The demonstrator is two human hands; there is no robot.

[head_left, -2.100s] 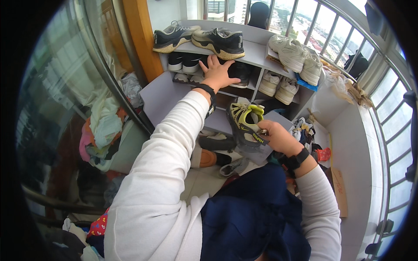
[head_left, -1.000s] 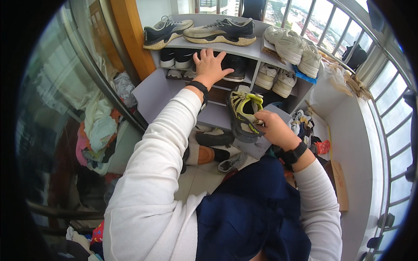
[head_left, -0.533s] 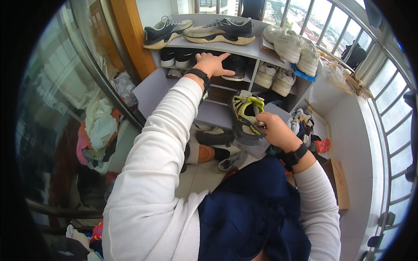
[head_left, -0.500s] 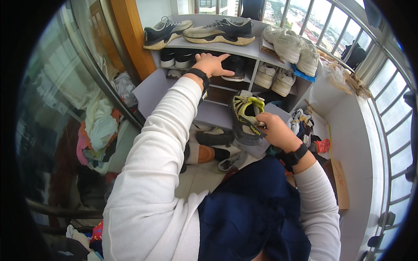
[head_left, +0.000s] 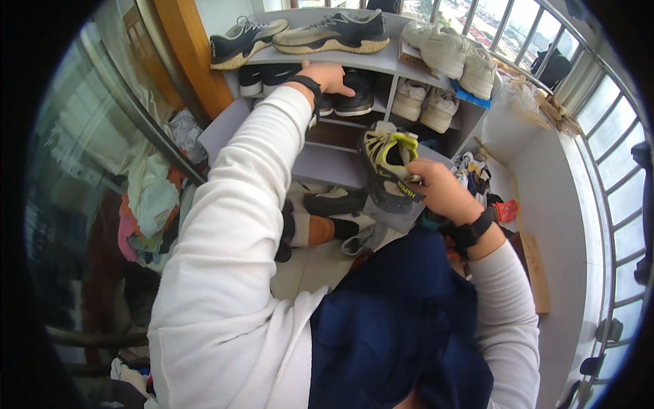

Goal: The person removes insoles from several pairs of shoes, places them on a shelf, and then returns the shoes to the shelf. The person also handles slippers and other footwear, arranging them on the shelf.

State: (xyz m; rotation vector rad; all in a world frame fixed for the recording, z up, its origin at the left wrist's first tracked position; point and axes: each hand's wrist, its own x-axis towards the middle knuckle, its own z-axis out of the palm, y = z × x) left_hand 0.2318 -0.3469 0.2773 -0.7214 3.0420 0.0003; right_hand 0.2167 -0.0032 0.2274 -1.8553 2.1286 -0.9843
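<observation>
My right hand [head_left: 444,191] grips a black-and-cream sneaker [head_left: 383,178] with a yellow-green lining by its heel end, in front of the shoe cabinet [head_left: 334,165]. The sneaker's toe points up and away from me. My left hand [head_left: 328,78] is at the cabinet's upper compartment, beside a pair of black shoes [head_left: 355,95]. Its thumb is stretched out over them, while its other fingers are partly hidden. To its left, more black shoes with white soles [head_left: 251,82] stand in the same compartment.
Dark-and-grey running shoes [head_left: 334,34] and white sneakers [head_left: 446,51] stand on the cabinet top. Further white sneakers [head_left: 439,109] fill the right compartment. Below, loose footwear [head_left: 334,202] lies on the floor. Piled clothes [head_left: 146,211] are at left, a barred window [head_left: 511,31] behind.
My left hand has lowered slightly over the black shoes, and its fingers now show less. The sneaker stays in my right hand, nearly in place. The view has shifted a little.
</observation>
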